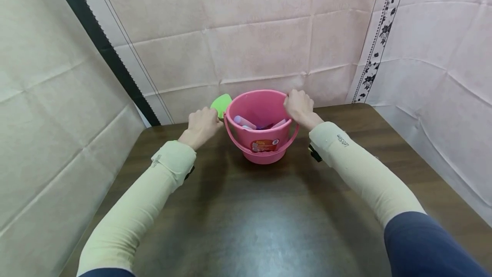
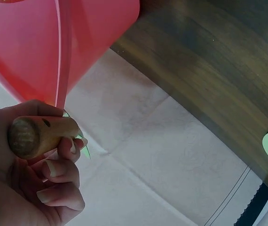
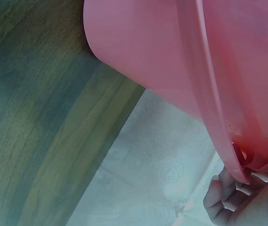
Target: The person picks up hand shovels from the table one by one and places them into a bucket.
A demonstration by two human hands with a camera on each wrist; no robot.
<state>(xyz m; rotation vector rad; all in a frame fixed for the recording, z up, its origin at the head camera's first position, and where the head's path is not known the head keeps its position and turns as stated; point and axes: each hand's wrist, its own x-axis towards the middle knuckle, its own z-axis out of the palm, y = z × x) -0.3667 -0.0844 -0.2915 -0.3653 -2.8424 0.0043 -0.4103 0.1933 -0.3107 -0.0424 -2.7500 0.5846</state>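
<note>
A pink bucket (image 1: pixel 251 101) stands upright near the far edge of the table, its handle hanging down across the front. Inside it lie several pale purple and white pieces, among them a rounded lilac one (image 1: pixel 244 122). At the bucket's left, my left hand (image 1: pixel 203 126) grips a spatula with a green blade (image 1: pixel 221 105). Its short wooden handle (image 2: pixel 42 136) lies in the curled fingers, close to the bucket's rim. On the other side, my right hand (image 1: pixel 299 105) grips the rim near the handle joint, fingers curled beneath it in the right wrist view.
The dark brown wooden table (image 1: pixel 246 221) spreads from the bucket toward me. Pale creased cloth (image 1: pixel 253 50) hangs behind it and on both sides. A black strip (image 1: pixel 111 54) runs down the cloth at left.
</note>
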